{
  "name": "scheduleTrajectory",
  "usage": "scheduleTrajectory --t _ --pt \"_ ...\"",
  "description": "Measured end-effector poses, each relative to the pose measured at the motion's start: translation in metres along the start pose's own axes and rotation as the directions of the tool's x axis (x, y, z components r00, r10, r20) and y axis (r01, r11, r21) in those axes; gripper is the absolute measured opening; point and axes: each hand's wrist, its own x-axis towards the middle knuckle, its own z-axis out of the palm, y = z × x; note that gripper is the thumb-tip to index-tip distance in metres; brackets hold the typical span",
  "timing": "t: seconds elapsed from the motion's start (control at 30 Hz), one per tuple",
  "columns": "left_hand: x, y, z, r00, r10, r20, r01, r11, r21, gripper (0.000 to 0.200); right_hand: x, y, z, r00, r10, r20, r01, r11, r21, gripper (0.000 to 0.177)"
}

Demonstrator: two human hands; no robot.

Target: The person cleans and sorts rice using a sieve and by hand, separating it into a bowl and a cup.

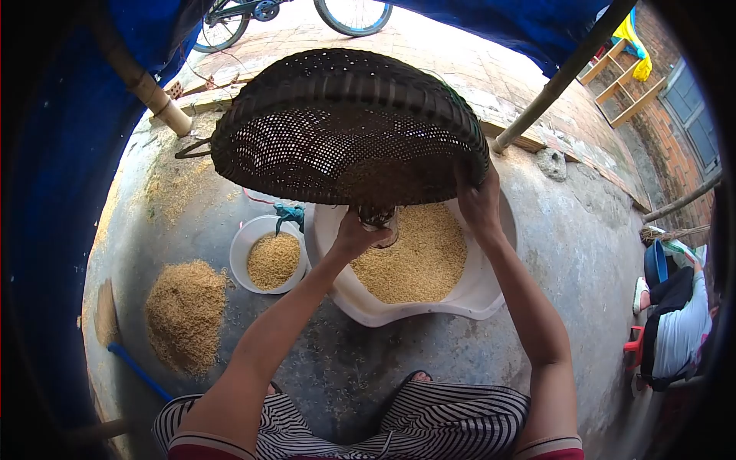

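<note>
A dark woven basket is tilted up in front of me, its open side facing me and small holes showing through its weave. Brownish material lies inside it, low near the front rim. My right hand grips the basket's right side, fingers partly hidden inside. Below the front rim, my left hand is closed around a clear jar-like container, its upper part overlapped by the basket. Directly beneath both hands stands a large white tub with yellowish grain in it.
Left of the tub is a white bucket of grain, with a teal cloth beside it. A grain heap lies on the concrete floor. Bamboo poles stand ahead. A person sits at far right; a bicycle is beyond.
</note>
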Motion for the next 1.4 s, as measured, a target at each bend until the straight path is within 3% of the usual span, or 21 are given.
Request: scheduleTrajectory --t 0.1,0.13,0.17,0.2,0.27,0.37,0.43,0.57,0.63,0.73,0.83,0.87,0.93,1.0,1.03,1.1,1.13,1.2,1.27,1.33,1.4 --pt "0.001 0.0 -0.002 0.999 -0.018 -0.046 0.017 1.0 -0.023 0.086 -0.003 0.011 -0.006 0.997 -0.048 0.053 0.049 0.998 -0.025 0.026" --pt "0.002 -0.002 -0.003 0.997 -0.024 -0.075 0.022 0.999 -0.023 0.086 -0.004 0.012 -0.01 0.952 0.244 0.184 -0.249 0.968 0.006 0.027" --pt "0.001 -0.004 -0.005 0.997 -0.024 -0.074 0.022 0.999 -0.023 0.086 -0.005 0.014 -0.015 0.807 0.501 0.314 -0.526 0.85 -0.004 0.028" --pt "-0.001 0.0 -0.007 0.996 -0.042 -0.083 0.045 0.998 0.039 0.084 -0.008 0.021 -0.017 0.807 0.5 0.313 -0.526 0.851 -0.003 0.028" --pt "-0.003 0.003 -0.008 0.994 -0.058 -0.092 0.067 0.993 0.1 0.082 -0.017 0.048 -0.019 0.751 0.547 0.369 -0.656 0.68 0.327 0.036" --pt "-0.002 -0.001 -0.004 0.991 0.049 -0.124 -0.019 0.973 0.232 0.079 -0.025 0.071 -0.026 0.699 0.582 0.415 -0.715 0.564 0.413 0.035" --pt "0.002 -0.006 -0.004 0.964 0.203 -0.17 -0.142 0.937 0.319 0.074 -0.037 0.079 -0.027 0.687 0.588 0.428 -0.723 0.491 0.486 0.035" --pt "0.006 -0.017 -0.002 0.966 0.216 -0.141 -0.135 0.888 0.439 0.071 -0.056 0.094 -0.028 0.625 0.652 0.428 -0.751 0.353 0.559 0.031" --pt "0.004 -0.017 0.0 0.99 0.136 -0.047 -0.122 0.966 0.227 0.07 -0.051 0.09 -0.03 0.626 0.65 0.431 -0.753 0.362 0.549 0.031" --pt "-0.002 -0.008 0.007 0.999 0.026 0.03 -0.03 0.989 0.146 0.07 -0.043 0.089 -0.025 0.657 0.628 0.417 -0.731 0.395 0.557 0.031" --pt "0.003 -0.007 0.006 0.999 0.041 -0.001 -0.041 0.995 0.089 0.07 -0.043 0.084 -0.019 0.679 0.59 0.437 -0.707 0.366 0.605 0.031" --pt "0.004 -0.008 0.004 0.999 0.042 -0.002 -0.041 0.995 0.091 0.07 -0.045 0.082 -0.018 0.664 0.58 0.472 -0.717 0.315 0.622 0.031" --pt "0.001 -0.007 0.004 0.983 0.165 -0.081 -0.127 0.928 0.349 0.068 -0.05 0.088 -0.015 0.653 0.586 0.479 -0.715 0.271 0.644 0.03" --pt "-0.003 -0.001 0.004 0.997 0.057 -0.042 -0.047 0.977 0.207 0.069 -0.052 0.093 -0.014 0.642 0.593 0.486 -0.711 0.226 0.666 0.03" --pt "-0.005 0.005 0.003 0.999 -0.044 0.011 0.043 0.997 0.066 0.07 -0.052 0.094 -0.015 0.691 0.554 0.464 -0.685 0.298 0.665 0.029" --pt "-0.004 0.007 0.004 1.0 0.009 -0.006 -0.008 0.992 0.128 0.07 -0.054 0.097 -0.017 0.74 0.511 0.438 -0.649 0.371 0.664 0.029" --pt "-0.003 0.007 0.005 0.998 0.061 -0.025 -0.055 0.98 0.19 0.07 -0.058 0.098 -0.017 0.796 0.444 0.412 -0.603 0.529 0.597 0.028" --pt "-0.002 0.006 0.006 0.998 0.05 -0.037 -0.043 0.987 0.156 0.07 -0.06 0.095 -0.017 0.841 0.366 0.399 -0.535 0.672 0.511 0.028" --pt "0.0 0.001 0.007 0.998 0.034 -0.054 -0.027 0.992 0.122 0.07 -0.058 0.087 -0.017 0.651 0.581 0.488 -0.694 0.195 0.693 0.027" --pt "0.004 -0.012 0.007 0.985 0.169 -0.017 -0.166 0.978 0.125 0.071 -0.059 0.092 -0.013 0.689 0.551 0.47 -0.684 0.281 0.673 0.029" --pt "0.002 -0.016 0.009 0.993 0.118 -0.005 -0.118 0.993 -0.014 0.072 -0.058 0.094 -0.011 0.725 0.519 0.452 -0.666 0.365 0.65 0.03"
